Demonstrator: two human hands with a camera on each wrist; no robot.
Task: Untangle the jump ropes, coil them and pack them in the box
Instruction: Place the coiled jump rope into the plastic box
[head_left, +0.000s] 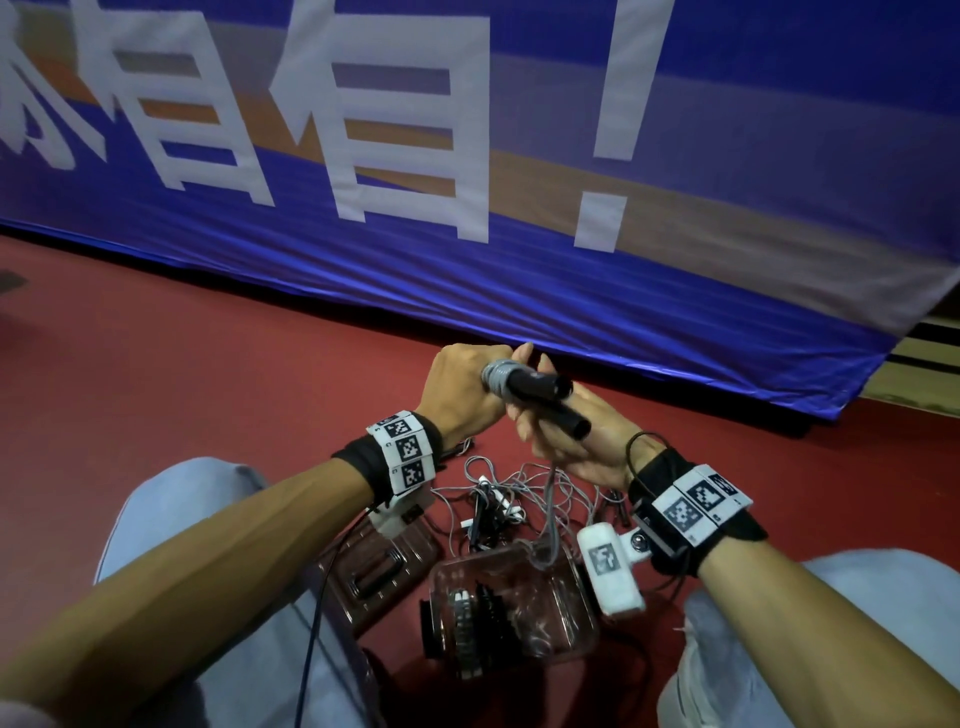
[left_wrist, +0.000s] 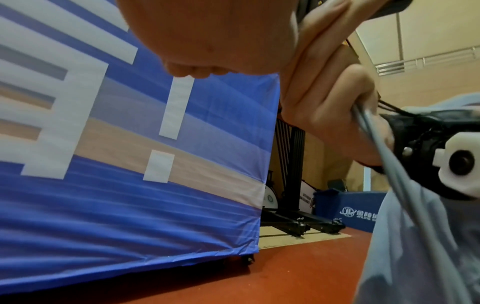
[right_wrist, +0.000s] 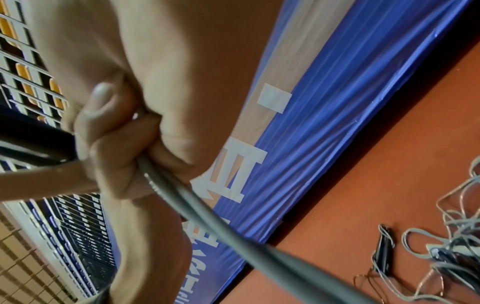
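Observation:
Two black jump rope handles (head_left: 543, 397) are held side by side above the floor, with grey cord (head_left: 496, 379) wound round their left end. My left hand (head_left: 465, 389) is curled round that wound end. My right hand (head_left: 563, 441) grips the handles from below, and its fingers (right_wrist: 111, 148) pinch the loose grey cord (right_wrist: 207, 216), which hangs down toward the box. A tangle of grey ropes (head_left: 511, 499) with black and white handles lies on the floor below the hands. The clear plastic box (head_left: 582, 613) stands between my knees with coiled ropes inside.
The box's clear lid (head_left: 384, 566) lies flat to the left of the box. A blue banner (head_left: 519, 270) hangs just beyond the hands, down to the red floor (head_left: 208, 364). My knees in light trousers flank the box on both sides.

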